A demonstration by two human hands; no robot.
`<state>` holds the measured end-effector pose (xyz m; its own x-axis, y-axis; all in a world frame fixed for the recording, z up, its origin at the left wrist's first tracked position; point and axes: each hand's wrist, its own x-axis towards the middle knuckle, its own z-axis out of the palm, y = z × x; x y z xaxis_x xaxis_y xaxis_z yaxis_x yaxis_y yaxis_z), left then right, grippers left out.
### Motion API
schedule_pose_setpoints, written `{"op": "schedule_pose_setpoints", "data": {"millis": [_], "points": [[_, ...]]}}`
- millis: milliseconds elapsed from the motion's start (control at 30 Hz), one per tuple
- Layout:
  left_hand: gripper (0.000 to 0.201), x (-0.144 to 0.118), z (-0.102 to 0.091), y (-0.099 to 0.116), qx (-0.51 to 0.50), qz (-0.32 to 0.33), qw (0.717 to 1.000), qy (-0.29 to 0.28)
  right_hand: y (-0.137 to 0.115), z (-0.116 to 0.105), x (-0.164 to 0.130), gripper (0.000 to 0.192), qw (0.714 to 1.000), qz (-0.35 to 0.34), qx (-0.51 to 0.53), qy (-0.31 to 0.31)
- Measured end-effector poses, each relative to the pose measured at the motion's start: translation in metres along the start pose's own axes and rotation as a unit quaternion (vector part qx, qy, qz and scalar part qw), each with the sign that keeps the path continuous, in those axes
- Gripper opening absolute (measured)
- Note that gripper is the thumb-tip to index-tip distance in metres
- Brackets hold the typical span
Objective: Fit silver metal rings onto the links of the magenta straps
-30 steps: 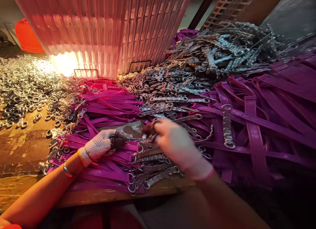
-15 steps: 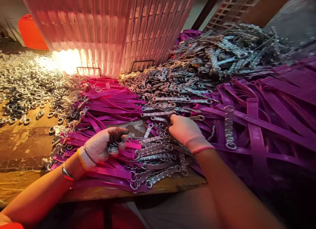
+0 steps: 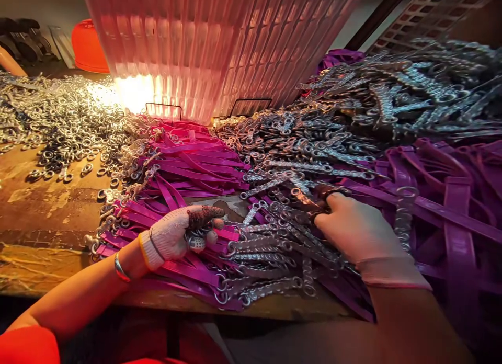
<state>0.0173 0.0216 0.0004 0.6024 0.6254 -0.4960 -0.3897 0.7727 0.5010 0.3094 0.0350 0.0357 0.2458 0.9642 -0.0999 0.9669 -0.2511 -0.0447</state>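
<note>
Steel rings (image 3: 58, 139) litter the tabletop (image 3: 47, 217) at far left. The gloved left hand (image 3: 178, 238) curls around a ring on the purple straps (image 3: 188, 165); keep that pinned. The right hand (image 3: 353, 230) pinches a chain (image 3: 301, 196); draw it free gently to avoid tangling.

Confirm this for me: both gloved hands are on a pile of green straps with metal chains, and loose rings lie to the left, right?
Not quite. The head view shows the straps are purple, not green. The rest holds: the gloved left hand and right hand rest on the pile among the chains, and loose rings lie to the left on the table.
</note>
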Motion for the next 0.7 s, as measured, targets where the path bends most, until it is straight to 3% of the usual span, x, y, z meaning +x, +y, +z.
{"op": "schedule_pose_setpoints", "data": {"millis": [133,233,367,467,567,700], "points": [[0.03,-0.001,0.001,-0.001,-0.003,0.005,1.0,-0.011,-0.003,-0.006,-0.006,0.034,0.998,0.044,-0.034,0.004],[0.031,-0.001,0.003,-0.001,0.018,0.026,0.999,-0.01,-0.011,0.002,-0.01,0.029,0.989,-0.002,0.138,0.045],[0.033,-0.001,0.013,-0.002,0.056,0.041,0.997,0.015,-0.041,0.017,-0.029,0.025,0.892,-0.138,0.43,0.01],[0.035,0.002,0.021,-0.006,0.059,0.029,0.998,0.011,-0.072,0.023,-0.05,0.03,0.842,-0.213,0.493,-0.042],[0.035,0.007,0.025,-0.015,0.069,0.044,0.996,0.029,-0.092,0.029,-0.064,0.038,0.848,-0.25,0.465,-0.035],[0.029,0.016,0.025,-0.022,0.039,0.06,0.996,0.046,-0.092,0.034,-0.068,0.039,0.869,-0.227,0.44,-0.025]]}}
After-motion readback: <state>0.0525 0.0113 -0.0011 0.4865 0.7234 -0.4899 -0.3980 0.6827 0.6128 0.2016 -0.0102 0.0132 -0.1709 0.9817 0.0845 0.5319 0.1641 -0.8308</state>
